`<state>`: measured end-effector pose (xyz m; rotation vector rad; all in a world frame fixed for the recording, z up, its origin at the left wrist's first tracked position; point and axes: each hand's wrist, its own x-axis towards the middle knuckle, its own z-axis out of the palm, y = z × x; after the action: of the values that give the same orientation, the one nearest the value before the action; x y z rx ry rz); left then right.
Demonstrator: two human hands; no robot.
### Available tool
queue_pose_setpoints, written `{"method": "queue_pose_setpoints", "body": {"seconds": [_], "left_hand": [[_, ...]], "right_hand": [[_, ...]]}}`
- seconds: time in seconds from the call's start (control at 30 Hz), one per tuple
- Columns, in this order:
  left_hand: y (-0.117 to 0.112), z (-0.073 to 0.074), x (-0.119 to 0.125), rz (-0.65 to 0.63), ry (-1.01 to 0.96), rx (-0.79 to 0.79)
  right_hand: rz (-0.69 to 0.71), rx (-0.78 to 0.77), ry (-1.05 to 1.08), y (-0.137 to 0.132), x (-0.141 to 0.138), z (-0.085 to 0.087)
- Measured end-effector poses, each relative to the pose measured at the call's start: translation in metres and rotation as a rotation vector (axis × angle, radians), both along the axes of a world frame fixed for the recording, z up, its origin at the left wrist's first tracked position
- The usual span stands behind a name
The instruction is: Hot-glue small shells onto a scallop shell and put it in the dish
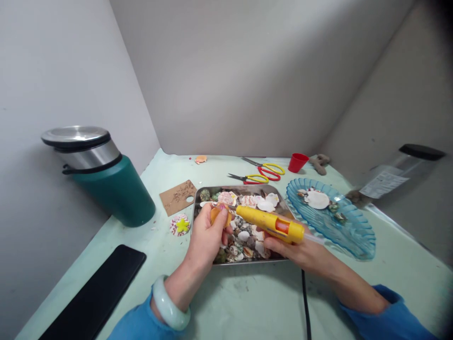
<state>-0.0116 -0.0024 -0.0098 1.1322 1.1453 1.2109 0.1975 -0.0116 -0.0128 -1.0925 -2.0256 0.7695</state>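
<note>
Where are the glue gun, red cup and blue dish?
Glue gun (264, 220): head view, on its yellow body.
Red cup (297, 163): head view, on its outer side.
Blue dish (369, 240): head view, on its scalloped rim.

And look at the left hand (202, 238): well back from its fingers (221, 219), there on the wrist (179, 282), a thick, rounded bangle (164, 307), pale milky green, glossy, catching the light! Right behind that, even farther from the fingers, a plain bright blue left sleeve (138, 317). Across to the right hand (300, 252), and far behind those fingers, the matching blue right sleeve (391, 311), its cuff loose, darker on the inside
</note>
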Motion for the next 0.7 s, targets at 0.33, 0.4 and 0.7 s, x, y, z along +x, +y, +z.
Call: {"method": "queue_pose_setpoints", "body": {"seconds": [0.33,0.4,0.7], "left_hand": [[0.0001,0.0005,0.0002,0.022,0.012,0.027],[-0.0003,0.0001,-0.0002,0.03,0.029,0.034],[-0.0034,0.0064,0.0014,0.127,0.153,0.039]], "right_hand": [[-0.038,-0.011,-0.032,-0.0025,-0.004,-0.0019],[-0.031,0.001,-0.037,-0.0023,-0.004,-0.0018],[-0.051,0.05,-0.08,-0.0019,-0.0028,-0.0051]]}}
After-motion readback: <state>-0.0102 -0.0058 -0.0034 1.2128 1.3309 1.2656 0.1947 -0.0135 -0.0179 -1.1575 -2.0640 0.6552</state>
